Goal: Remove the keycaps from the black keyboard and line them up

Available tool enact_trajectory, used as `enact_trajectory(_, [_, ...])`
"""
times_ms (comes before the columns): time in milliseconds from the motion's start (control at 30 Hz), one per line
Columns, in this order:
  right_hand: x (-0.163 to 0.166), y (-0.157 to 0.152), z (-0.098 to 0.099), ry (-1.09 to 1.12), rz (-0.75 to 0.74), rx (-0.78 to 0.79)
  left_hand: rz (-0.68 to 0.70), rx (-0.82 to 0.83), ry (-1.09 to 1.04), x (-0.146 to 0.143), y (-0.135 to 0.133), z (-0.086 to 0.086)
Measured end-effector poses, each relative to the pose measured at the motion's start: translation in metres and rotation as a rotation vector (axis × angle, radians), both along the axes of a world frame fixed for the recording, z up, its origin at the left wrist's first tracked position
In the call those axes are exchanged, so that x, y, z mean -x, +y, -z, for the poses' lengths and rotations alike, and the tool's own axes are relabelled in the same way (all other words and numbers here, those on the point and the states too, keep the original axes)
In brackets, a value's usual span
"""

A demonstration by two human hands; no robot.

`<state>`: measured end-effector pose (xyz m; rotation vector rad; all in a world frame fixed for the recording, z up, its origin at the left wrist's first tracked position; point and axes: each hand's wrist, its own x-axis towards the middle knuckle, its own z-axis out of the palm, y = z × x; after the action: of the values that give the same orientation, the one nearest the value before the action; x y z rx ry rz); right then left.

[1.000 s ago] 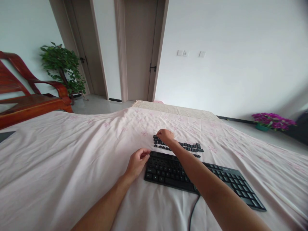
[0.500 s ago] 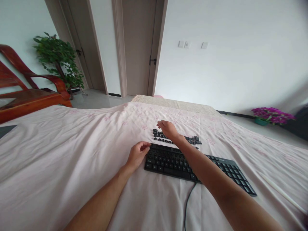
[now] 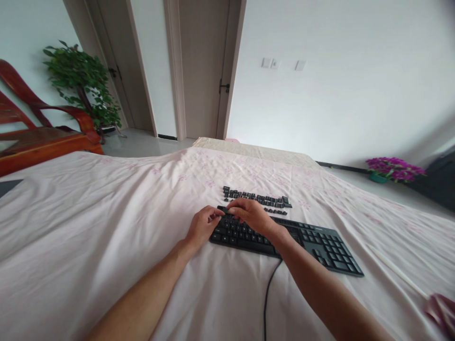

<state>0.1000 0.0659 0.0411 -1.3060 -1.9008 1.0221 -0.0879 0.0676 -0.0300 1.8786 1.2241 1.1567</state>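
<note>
A black keyboard point(image 3: 314, 242) lies at a slant on the cloth, with a gap in its upper rows where keycaps are off. At its upper left corner, my left hand point(image 3: 203, 226) has thumb and fingers closed on the edge. My right hand point(image 3: 251, 216) is over the left part of the keys, close beside the left fingertips. Its thumb and forefinger are pinched together; anything between them is too small to make out. Just beyond the keyboard, several loose black keycaps point(image 3: 272, 199) lie in rows, and my right hand covers some of the nearer ones.
A pale pink flowered cloth point(image 3: 142, 213) with folds covers the surface. The keyboard's black cable point(image 3: 266, 293) runs toward me. To the right lies a thin white stick point(image 3: 398, 272). A wooden chair point(image 3: 46, 128) and a plant point(image 3: 80, 78) stand at the left.
My right hand has come back from over the loose keycaps to the keyboard's upper left, beside my left hand. My left hand stays at the corner. The view has shifted slightly.
</note>
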Motion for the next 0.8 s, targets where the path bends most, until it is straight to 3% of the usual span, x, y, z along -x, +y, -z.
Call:
enact_trajectory(167, [0.002, -0.004, 0.006, -0.032, -0.041, -0.046, 0.029, -0.019, 0.025, 0.0, -0.002, -0.001])
enact_trajectory(533, [0.008, -0.013, 0.003, -0.146, -0.071, -0.353, 0.059, -0.008, 0.05, 0.0, 0.0, 0.001])
enact_trajectory(800, [0.009, -0.014, 0.013, -0.154, -0.036, -0.357, 0.062, 0.016, 0.063, 0.0, -0.001, -0.002])
